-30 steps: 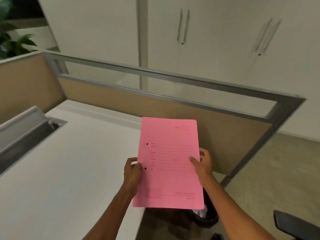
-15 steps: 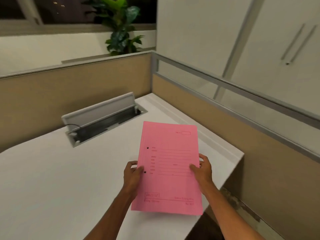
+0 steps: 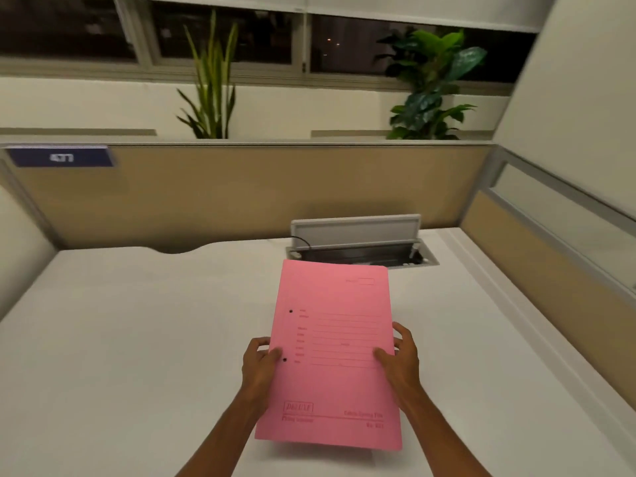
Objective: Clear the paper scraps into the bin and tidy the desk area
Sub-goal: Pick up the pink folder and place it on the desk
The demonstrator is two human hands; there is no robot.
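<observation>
A pink paper file folder with printed lines and two punch holes is held flat above the white desk. My left hand grips its left edge, thumb on top. My right hand grips its right edge the same way. No paper scraps and no bin show in this view.
An open grey cable-tray flap stands at the desk's back, with a black cable in the slot. Tan partition panels wall the desk at the back and right. Two potted plants stand behind the partition. A blue number sign hangs at left.
My view has swung left from the desk's right end and the bin on the floor to face the desk squarely. The folder stays in both hands, now over the desk surface.
</observation>
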